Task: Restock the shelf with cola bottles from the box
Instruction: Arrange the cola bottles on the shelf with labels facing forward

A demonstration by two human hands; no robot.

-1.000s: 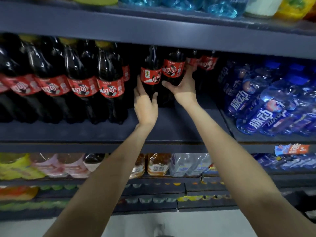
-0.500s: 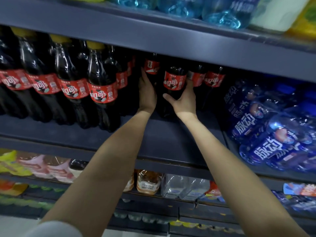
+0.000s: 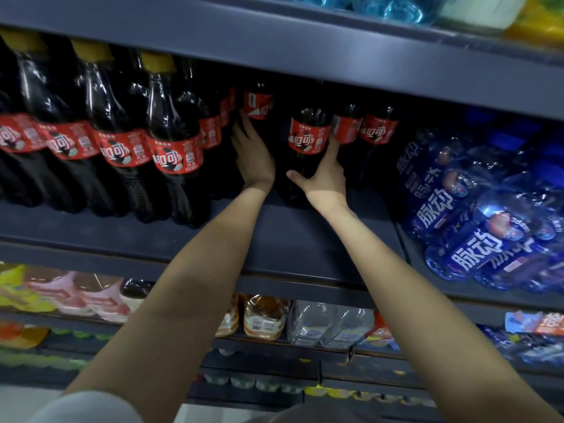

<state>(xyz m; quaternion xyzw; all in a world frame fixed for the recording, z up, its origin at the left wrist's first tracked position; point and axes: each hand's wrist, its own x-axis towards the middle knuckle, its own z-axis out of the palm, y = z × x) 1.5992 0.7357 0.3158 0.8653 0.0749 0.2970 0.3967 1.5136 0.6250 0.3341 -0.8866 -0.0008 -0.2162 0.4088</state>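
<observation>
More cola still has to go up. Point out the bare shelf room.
Bare board on the shelf lies in front of the cola bottle both hands touch, between the yellow-capped cola row and the blue bottles. Both those sides are packed.

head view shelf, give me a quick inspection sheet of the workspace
surface: dark shelf, bare strip at its front
job's things: cola bottle upright; a second cola bottle deeper in; row of cola bottles to the left
clutter: blue drink bottles lying tilted at right
hands: left hand reaches the deeper bottle, grip hidden; right hand grips the front bottle
cables: nothing seen
surroundings: lower shelf drinks; box not in view
</observation>
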